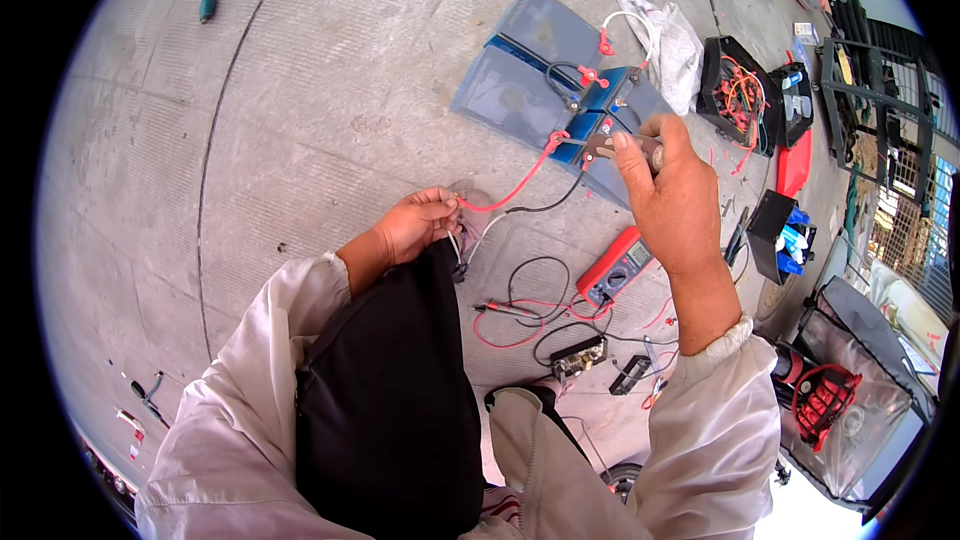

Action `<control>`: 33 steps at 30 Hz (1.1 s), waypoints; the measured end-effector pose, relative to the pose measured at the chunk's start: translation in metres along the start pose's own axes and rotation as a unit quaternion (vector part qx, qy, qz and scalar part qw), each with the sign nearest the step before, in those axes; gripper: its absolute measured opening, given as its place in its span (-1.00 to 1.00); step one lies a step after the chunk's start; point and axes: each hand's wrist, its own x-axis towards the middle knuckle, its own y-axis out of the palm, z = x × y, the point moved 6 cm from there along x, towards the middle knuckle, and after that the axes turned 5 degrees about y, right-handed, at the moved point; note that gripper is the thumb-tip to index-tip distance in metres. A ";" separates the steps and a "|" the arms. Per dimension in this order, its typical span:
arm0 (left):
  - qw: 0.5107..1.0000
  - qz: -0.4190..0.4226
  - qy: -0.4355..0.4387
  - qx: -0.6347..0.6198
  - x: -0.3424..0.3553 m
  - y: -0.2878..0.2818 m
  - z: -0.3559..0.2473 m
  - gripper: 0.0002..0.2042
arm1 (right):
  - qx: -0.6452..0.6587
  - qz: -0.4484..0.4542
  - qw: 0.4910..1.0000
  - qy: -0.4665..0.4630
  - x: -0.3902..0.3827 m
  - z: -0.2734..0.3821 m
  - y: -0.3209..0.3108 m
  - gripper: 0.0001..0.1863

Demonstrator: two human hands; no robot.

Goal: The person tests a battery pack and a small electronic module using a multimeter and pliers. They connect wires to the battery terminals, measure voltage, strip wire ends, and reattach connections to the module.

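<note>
My left hand point(422, 222) pinches the near end of a red wire point(510, 198). The wire's far end runs to a red-capped terminal point(557, 142) on a group of grey-blue batteries point(510, 90). My right hand point(675, 190) is closed round the brown handle of a screwdriver point(600, 147). Its shaft points left, at that red cap; whether the tip touches is too small to tell. A black wire point(545, 203) leads from another terminal near the tool, becoming white toward my left hand. Short jumper leads with red caps point(592, 76) join other terminals.
A red and grey multimeter point(615, 265) lies nearer me, its leads point(520, 310) looped on the concrete. Small circuit parts point(578, 358) lie below it. At right are a cloth point(660, 40), a black box of wires point(738, 100) and an open bag point(850, 410). Another screwdriver point(208, 2) lies far left.
</note>
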 end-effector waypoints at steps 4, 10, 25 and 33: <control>1.000 -0.012 0.001 0.004 0.000 -0.002 0.003 -0.91 | -0.008 -0.066 0.987 -0.146 -0.001 0.010 -0.004 -0.73; 1.000 -0.017 0.004 0.006 0.000 -0.004 0.004 -0.92 | -0.044 -0.017 0.998 -0.048 0.002 0.002 -0.003 -0.74; 1.000 -0.028 0.004 0.005 -0.001 0.005 0.003 -0.89 | -0.036 -0.033 0.992 -0.113 -0.005 -0.001 -0.010 -0.71; 1.000 -0.018 0.008 0.006 0.000 -0.002 0.005 -0.89 | -0.021 -0.027 0.998 -0.057 -0.005 -0.001 -0.002 -0.77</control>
